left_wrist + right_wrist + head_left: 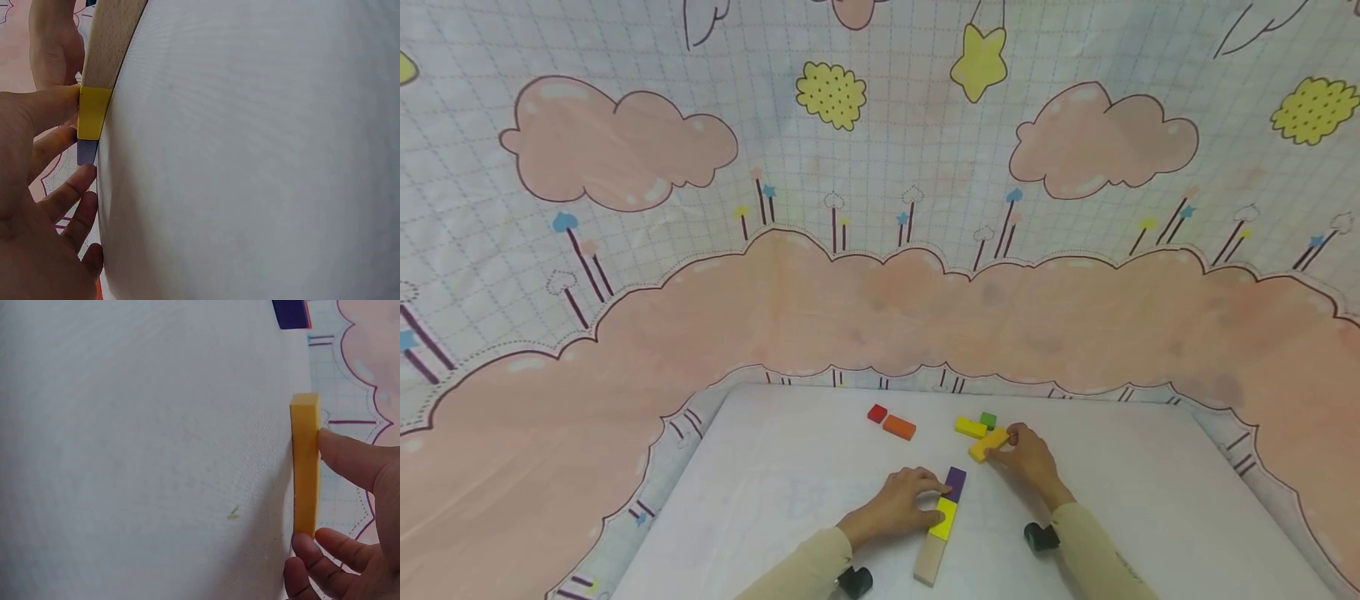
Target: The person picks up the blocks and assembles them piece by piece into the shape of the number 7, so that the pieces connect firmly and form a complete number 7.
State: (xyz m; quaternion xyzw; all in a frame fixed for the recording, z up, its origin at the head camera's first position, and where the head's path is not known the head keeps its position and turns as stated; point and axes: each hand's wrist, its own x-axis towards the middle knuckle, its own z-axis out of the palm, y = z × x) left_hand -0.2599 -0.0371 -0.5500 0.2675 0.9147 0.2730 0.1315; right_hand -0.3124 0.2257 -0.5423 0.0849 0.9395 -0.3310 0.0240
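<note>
Three blocks form a row on the white table: a plain wooden block [930,560], a bright yellow block [943,520] and a purple block [955,482] at the far end. My left hand [897,502] lies along their left side, thumb touching the bright yellow block and fingertips at the purple one. Farther right, my right hand [1032,460] pinches a long golden-yellow block [987,446] between thumb and fingers. In the right wrist view this golden-yellow block [305,465] stays close to the white surface. A lighter yellow block [971,427] and a green block [988,420] lie just behind it.
A red block [877,413] and an orange block [899,427] lie at the back, left of the yellow ones. Behind the white table [760,492] hangs a printed cloth [880,308] with clouds and stars.
</note>
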